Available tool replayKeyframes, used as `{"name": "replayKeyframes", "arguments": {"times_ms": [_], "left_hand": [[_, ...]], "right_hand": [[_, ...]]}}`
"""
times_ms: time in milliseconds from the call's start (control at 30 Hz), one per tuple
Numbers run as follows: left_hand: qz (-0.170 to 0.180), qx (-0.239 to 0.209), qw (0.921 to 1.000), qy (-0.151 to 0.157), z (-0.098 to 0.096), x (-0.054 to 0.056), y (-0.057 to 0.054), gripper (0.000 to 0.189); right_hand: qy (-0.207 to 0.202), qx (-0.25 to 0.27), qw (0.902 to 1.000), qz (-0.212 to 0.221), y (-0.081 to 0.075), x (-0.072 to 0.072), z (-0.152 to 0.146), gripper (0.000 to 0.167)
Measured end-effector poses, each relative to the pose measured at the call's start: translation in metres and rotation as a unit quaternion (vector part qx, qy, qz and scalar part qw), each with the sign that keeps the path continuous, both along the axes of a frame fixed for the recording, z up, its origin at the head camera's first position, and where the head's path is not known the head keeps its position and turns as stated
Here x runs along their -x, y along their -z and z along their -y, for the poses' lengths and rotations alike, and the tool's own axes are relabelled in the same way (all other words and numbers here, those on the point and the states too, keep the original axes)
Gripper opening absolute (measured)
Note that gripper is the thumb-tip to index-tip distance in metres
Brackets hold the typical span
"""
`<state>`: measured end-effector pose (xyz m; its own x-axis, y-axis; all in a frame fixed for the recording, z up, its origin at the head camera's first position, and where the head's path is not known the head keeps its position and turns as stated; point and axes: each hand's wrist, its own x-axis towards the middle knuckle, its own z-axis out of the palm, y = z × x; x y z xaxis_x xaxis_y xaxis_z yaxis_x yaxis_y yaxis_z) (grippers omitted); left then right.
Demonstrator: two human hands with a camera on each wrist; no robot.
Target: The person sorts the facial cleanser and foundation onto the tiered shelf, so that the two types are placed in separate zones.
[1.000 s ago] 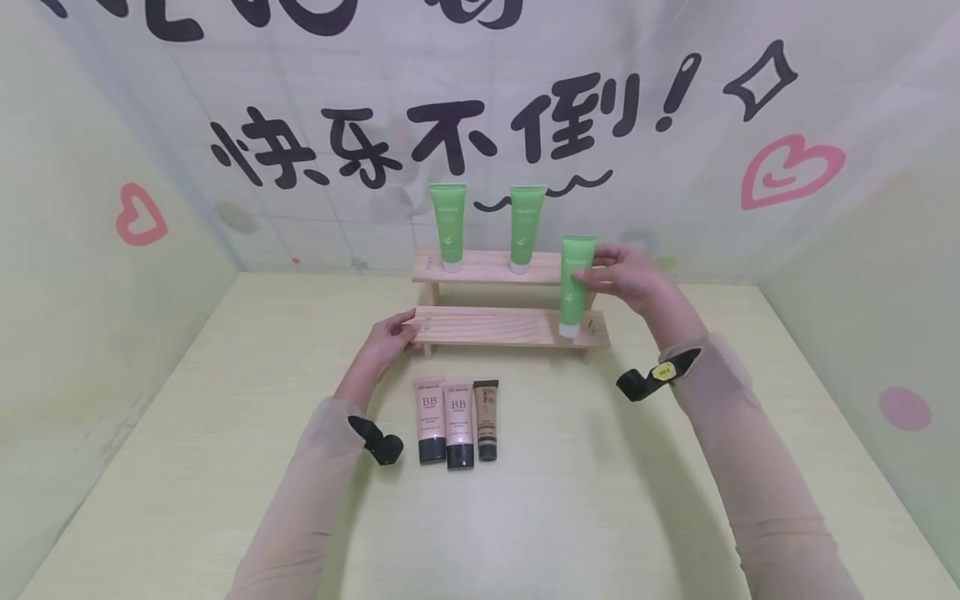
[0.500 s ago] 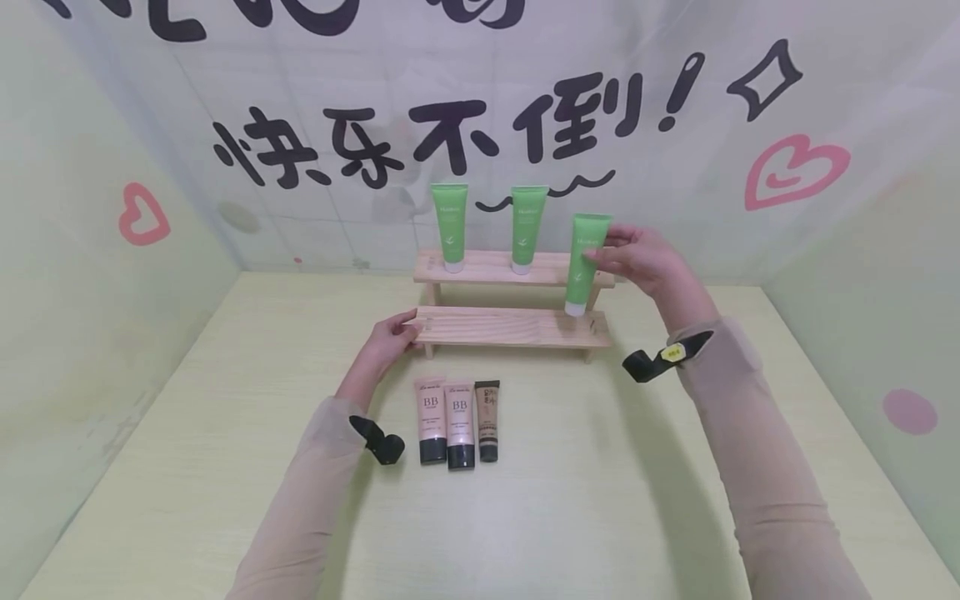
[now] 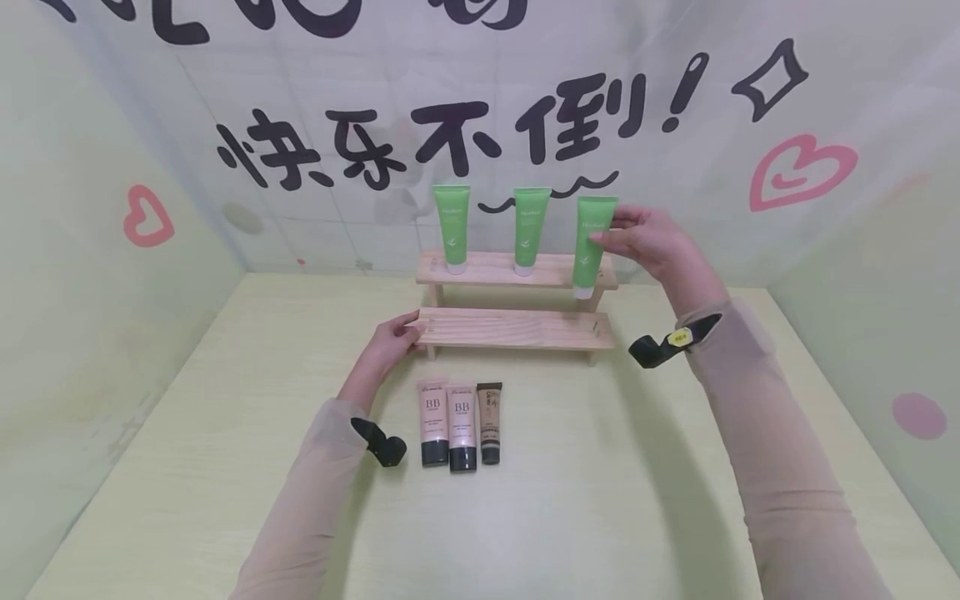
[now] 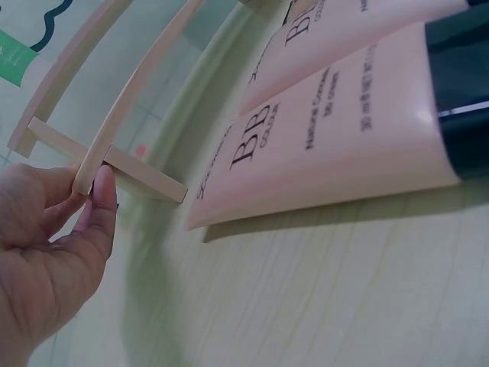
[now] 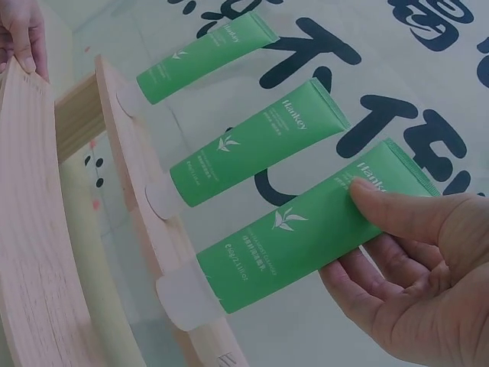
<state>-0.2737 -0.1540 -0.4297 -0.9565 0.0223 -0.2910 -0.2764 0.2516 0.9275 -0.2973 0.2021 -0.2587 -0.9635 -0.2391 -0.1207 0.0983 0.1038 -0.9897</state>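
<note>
My right hand [image 3: 651, 242] pinches a green squeeze tube [image 3: 594, 237] with a white cap, thumb in front and fingers behind. The tube is upright, cap down, at the right end of the upper shelf; whether the cap touches the wood I cannot tell. Two matching tubes, a left one [image 3: 452, 227] and a middle one [image 3: 530, 229], stand on that shelf of the two-step wooden rack [image 3: 517, 327]. With thumb and fingers my left hand [image 3: 390, 343] grips the left end of the lower shelf, as the left wrist view also shows in its pinched board [image 4: 126, 92].
Two pink BB cream tubes, one left [image 3: 433, 421] and one right [image 3: 462, 425], lie in front of the rack with a brown tube [image 3: 490, 421] beside them. A printed backdrop [image 3: 337, 225] hangs close behind the rack.
The right hand has raised the green tube from in front of the lower shelf up and slightly right to the upper shelf. The left hand keeps its grip on the rack.
</note>
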Motion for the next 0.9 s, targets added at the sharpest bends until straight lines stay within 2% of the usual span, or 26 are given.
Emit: {"name": "replayKeyframes", "arguments": {"times_ms": [200, 400, 567, 900], "left_hand": [[-0.005, -0.006, 1.0000, 0.000, -0.001, 0.002, -0.002, 0.046], [-0.001, 0.008, 0.9999, 0.007, -0.001, 0.002, -0.002, 0.046], [-0.001, 0.013, 0.9999, 0.008, 0.000, 0.000, -0.001, 0.047], [0.000, 0.013, 0.9999, 0.005, 0.001, -0.003, 0.000, 0.047]], "right_hand": [[0.014, 0.006, 0.9999, 0.008, -0.005, 0.003, -0.002, 0.044], [0.020, 0.004, 0.9998, 0.009, -0.004, 0.006, -0.004, 0.057], [0.017, 0.000, 0.9998, 0.010, -0.004, 0.009, -0.002, 0.059], [0.038, 0.002, 0.9992, 0.015, -0.002, 0.015, 0.001, 0.065]]}}
